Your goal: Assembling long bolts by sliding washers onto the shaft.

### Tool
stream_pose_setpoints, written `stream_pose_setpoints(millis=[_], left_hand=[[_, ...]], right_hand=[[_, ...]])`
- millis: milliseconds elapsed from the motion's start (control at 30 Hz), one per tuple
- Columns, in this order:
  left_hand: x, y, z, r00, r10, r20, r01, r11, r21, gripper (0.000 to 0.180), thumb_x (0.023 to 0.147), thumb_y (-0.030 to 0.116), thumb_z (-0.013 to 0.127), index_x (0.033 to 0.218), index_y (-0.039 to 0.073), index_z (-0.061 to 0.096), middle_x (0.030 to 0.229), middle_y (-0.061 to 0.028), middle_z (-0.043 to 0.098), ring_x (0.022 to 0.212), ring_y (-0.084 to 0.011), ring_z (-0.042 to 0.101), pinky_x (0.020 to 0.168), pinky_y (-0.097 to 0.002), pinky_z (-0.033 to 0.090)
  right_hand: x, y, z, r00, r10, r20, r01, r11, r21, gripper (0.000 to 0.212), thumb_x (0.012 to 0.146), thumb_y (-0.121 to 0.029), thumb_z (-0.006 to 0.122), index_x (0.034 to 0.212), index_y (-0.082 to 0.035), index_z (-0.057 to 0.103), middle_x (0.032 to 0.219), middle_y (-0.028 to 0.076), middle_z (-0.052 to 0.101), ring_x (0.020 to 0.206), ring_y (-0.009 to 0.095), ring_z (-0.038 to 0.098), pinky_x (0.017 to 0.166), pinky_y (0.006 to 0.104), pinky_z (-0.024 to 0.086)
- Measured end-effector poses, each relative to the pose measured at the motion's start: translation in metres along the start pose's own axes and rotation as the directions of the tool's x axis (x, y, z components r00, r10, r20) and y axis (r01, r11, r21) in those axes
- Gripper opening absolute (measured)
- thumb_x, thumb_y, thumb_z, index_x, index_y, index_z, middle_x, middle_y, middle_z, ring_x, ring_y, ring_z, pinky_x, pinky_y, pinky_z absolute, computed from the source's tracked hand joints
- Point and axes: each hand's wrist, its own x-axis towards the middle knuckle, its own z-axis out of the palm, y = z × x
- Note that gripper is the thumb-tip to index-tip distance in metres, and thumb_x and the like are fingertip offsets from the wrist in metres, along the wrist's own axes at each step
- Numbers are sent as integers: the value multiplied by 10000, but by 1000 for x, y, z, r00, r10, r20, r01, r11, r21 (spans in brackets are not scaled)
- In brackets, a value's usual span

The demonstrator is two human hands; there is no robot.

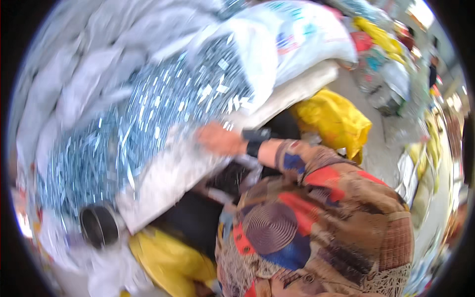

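Observation:
My right hand (217, 139), with a black watch (254, 142) on the wrist, reaches in from the right. It is over the near edge of a heap of shiny bluish strips and small flat pieces (163, 94). The heap lies along a white padded surface (166, 185). Motion smears the fingers, so I cannot make out whether they hold anything. A patterned brown, red and blue sleeve (346, 183) covers the arm. My left hand does not show.
A dark hollow cylinder (99, 225) lies at the heap's near left end. Large white sacks (307, 39) stand behind. Yellow bags (334, 121) sit right of the surface, with another yellow bag (170, 260) below. Mixed clear and coloured bags (386, 74) line the far right.

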Motion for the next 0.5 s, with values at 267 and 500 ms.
stream_pose_setpoints(millis=[267, 500], left_hand=[[61, 215, 179, 949, 123, 290, -71, 980, -185, 409, 961, 254, 459, 1312, 45, 445, 1286, -128, 524, 1161, -250, 511, 992, -354, 415], [78, 264, 220, 892, 203, 403, -135, 972, -190, 405, 960, 254, 462, 1307, 46, 449, 1277, -128, 529, 1149, -249, 517, 979, -353, 421]], right_hand=[[2, -8, -25, 986, 72, 151, -88, 991, 101, 265, 821, -231, 553, 1025, -61, 547, 1113, 118, 518, 1037, 265, 497, 895, 381, 373], [6, -9, -25, 991, 75, 115, -91, 986, 138, 242, 841, -214, 536, 1023, -56, 544, 1113, 110, 522, 1050, 251, 493, 927, 384, 362]])
